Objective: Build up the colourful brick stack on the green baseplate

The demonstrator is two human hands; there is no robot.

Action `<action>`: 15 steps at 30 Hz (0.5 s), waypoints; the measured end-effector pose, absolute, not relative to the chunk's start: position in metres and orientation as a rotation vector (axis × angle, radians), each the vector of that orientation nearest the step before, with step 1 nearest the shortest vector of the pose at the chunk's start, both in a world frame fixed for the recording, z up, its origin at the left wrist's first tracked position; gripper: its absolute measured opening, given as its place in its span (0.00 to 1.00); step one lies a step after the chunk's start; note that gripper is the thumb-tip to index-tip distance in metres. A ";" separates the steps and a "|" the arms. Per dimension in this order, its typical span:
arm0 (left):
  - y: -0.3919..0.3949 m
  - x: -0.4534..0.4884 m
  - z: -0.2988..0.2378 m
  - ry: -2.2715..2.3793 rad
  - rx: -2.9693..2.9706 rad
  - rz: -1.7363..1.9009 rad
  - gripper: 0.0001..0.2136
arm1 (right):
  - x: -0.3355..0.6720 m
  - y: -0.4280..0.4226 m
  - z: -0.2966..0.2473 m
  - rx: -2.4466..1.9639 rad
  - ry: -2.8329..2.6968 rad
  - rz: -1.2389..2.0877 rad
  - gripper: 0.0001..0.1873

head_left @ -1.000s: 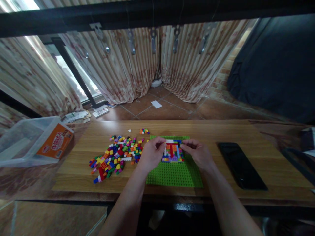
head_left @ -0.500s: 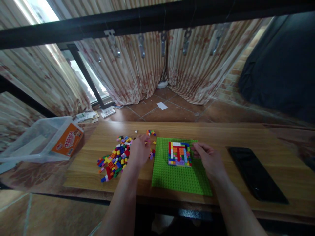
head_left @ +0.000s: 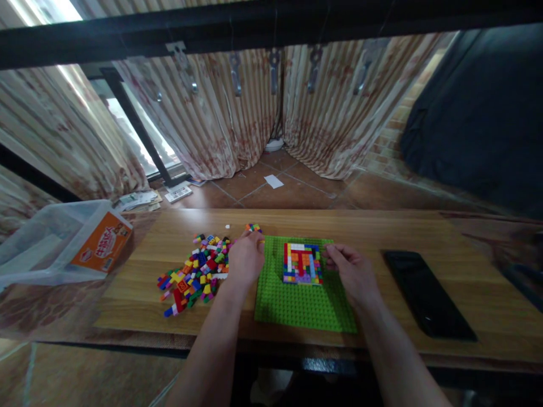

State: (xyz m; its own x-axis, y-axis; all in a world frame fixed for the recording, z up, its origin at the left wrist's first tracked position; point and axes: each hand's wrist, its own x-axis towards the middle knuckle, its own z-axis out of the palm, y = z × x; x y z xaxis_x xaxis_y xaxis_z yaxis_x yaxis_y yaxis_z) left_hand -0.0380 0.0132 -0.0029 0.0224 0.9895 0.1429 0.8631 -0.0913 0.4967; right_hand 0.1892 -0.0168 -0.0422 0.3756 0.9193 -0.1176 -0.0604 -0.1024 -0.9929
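A green baseplate [head_left: 297, 302] lies on the wooden table with a small multicoloured brick panel [head_left: 302, 263] built on its far half. My left hand [head_left: 246, 259] rests knuckles-up at the plate's left edge, beside the pile of loose coloured bricks [head_left: 197, 269]; its fingers are curled and their tips are hidden. My right hand [head_left: 350, 271] sits on the plate just right of the panel, fingers bent with the tips pinched near the panel's right edge. Whether anything is between them I cannot make out.
A black phone [head_left: 426, 294] lies on the table at the right. A clear plastic box with an orange label [head_left: 68, 243] stands off the left end. A few stray bricks [head_left: 253, 228] lie behind the pile. Curtains and a tiled floor are beyond the table.
My left hand left the brick panel, went out over the loose pile, and has come back to the plate's left edge. My right hand shifted slightly off the panel to its right side.
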 end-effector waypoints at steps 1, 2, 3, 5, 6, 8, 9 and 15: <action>0.012 -0.036 -0.001 1.831 1.985 0.746 0.09 | 0.188 -0.017 -0.040 -1.406 -0.826 0.991 0.25; 0.011 -0.034 0.000 1.735 1.938 0.827 0.08 | 0.186 -0.018 -0.038 -1.384 -0.821 0.964 0.23; 0.009 -0.031 0.001 1.634 1.890 0.900 0.08 | 0.184 -0.019 -0.035 -1.356 -0.821 0.935 0.21; 0.004 -0.021 0.002 1.451 1.789 1.013 0.07 | 0.180 -0.022 -0.028 -1.300 -0.848 0.890 0.17; 0.000 -0.016 0.002 1.379 1.736 1.045 0.07 | 0.178 -0.024 -0.024 -1.275 -0.876 0.881 0.15; -0.006 -0.005 0.001 1.258 1.626 1.080 0.07 | 0.173 -0.029 -0.019 -1.235 -0.964 0.889 0.13; -0.009 0.001 0.001 1.216 1.587 1.098 0.07 | 0.171 -0.031 -0.017 -1.216 -1.018 0.900 0.12; -0.016 0.020 0.001 1.131 1.516 1.124 0.08 | 0.165 -0.037 -0.017 -1.118 -1.252 0.903 0.07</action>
